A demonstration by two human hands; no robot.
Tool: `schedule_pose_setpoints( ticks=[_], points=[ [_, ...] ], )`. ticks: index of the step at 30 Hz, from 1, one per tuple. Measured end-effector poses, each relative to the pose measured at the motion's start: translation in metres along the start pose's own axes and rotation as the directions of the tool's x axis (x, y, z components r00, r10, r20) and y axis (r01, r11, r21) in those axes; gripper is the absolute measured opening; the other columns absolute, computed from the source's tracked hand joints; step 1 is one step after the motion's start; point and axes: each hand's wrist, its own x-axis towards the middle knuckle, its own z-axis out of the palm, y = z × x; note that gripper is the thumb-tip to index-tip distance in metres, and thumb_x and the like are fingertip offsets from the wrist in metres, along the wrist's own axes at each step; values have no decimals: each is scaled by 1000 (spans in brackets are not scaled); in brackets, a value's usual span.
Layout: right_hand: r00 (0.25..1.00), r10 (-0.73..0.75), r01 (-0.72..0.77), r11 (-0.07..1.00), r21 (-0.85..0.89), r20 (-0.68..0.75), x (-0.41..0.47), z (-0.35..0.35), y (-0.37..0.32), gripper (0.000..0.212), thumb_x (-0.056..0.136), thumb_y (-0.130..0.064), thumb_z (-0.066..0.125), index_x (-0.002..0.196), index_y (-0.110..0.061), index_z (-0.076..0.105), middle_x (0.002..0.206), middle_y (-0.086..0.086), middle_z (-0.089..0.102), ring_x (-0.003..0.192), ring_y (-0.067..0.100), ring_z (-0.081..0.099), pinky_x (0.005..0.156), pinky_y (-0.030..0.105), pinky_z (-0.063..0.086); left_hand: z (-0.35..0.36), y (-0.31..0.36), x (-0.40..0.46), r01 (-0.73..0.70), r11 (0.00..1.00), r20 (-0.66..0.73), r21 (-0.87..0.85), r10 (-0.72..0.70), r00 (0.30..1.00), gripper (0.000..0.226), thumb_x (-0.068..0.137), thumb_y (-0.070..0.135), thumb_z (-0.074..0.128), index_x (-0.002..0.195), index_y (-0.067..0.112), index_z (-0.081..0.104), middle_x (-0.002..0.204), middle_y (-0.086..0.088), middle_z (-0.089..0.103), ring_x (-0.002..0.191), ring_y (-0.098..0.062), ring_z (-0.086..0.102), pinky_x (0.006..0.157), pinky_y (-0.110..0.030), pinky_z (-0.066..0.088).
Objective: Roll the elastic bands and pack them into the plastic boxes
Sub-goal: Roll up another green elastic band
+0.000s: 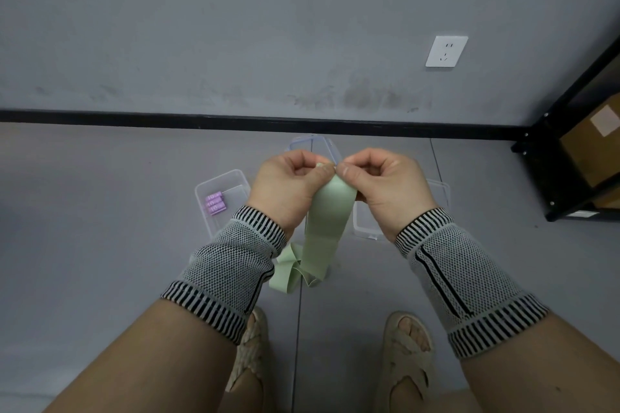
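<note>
Both hands, left hand (285,183) and right hand (382,184), pinched the top end of the green band (330,221), starting the roll; its tail hung to the floor (100,211) and bunched there. Best to keep the edges aligned and the first turns tight, letting the tail feed up freely. Box (219,194) at left held purple rolls (214,203). Other boxes sat mostly hidden behind the hands; contents unclear.

The number "10" on each of three purple rolled bands (214,203) in the left plastic box (235,178)
</note>
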Motion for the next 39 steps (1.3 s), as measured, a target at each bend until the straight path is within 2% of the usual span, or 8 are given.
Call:
schedule_pose_setpoints(
  ticks=[13, 17, 20, 23, 30, 32, 35, 39],
  points=[
    [997, 74, -77, 988, 138, 25, 3, 1, 2, 26, 77, 7, 67, 66, -16, 66, 82, 18, 59, 79, 28, 55, 86, 51, 51, 1, 4, -1, 88, 983, 38, -160, -83, 996, 21, 82, -13, 55, 76, 7, 60, 68, -8, 64, 61, -17, 61, 60, -25, 53],
    [1000, 7, -6, 999, 45, -23, 2, 3, 3, 24, 77, 3, 69, 67, -19, 66, 77, 17, 61, 73, 25, 55, 79, 48, 53, 2, 3, -1, 72, 988, 17, -135, -70, 997, 23, 81, -13, 55, 74, 8, 60, 70, -8, 64, 62, -17, 60, 62, -26, 52],
    [996, -52, 50, 998, -35, -72, 1, 4, 2, 25, 77, 0, 71, 66, -22, 65, 73, 14, 63, 69, 22, 56, 75, 48, 54, 4, 2, -2, 52, 992, 8, -116, -52, 999, 18, 79, -8, 64, 75, 10, 61, 68, -6, 64, 63, -16, 61, 64, -26, 52],
    [993, -89, 85, 995, -56, -75, -1, 5, 1, 25, 78, -1, 71, 67, -23, 66, 75, 17, 66, 69, 23, 58, 73, 47, 55, 3, 3, -2, 32, 993, -9, -112, -33, 999, 14, 79, -3, 66, 75, 10, 62, 66, -5, 64, 60, -15, 61, 59, -24, 51],
    [999, -38, 37, 994, 107, 2, -2, 3, -1, 16, 86, 0, 63, 90, -15, 67, 76, 2, 67, 74, 16, 65, 78, 37, 57, -2, 6, -2, -31, 996, -15, -79, 29, 999, 19, 82, -8, 61, 74, 10, 61, 60, -1, 64, 56, -12, 60, 57, -22, 51],
    [999, -31, 32, 996, 78, -12, -2, 1, -2, 5, 89, -9, 62, 88, -11, 67, 73, 3, 68, 70, 17, 66, 72, 36, 58, -2, 6, -1, -49, 997, -23, -53, 48, 999, 20, 82, -8, 61, 74, 11, 61, 58, 0, 63, 57, -12, 60, 59, -22, 51],
    [999, -39, 40, 999, 11, -27, -3, 0, -3, 9, 87, -12, 65, 79, -10, 66, 64, 1, 67, 59, 13, 63, 61, 29, 56, -3, 6, -2, -65, 997, -24, -36, 64, 998, 22, 82, -8, 62, 73, 12, 62, 60, 0, 63, 59, -14, 60, 63, -25, 51],
    [998, -57, 57, 998, 3, -27, -3, 0, -4, 11, 84, -5, 68, 77, -12, 66, 71, 9, 69, 63, 18, 64, 65, 33, 57, -3, 7, -2, -60, 996, -11, -63, 60, 998, 22, 81, -10, 61, 75, 11, 62, 69, -4, 64, 62, -13, 62, 64, -24, 53]
  ],
)
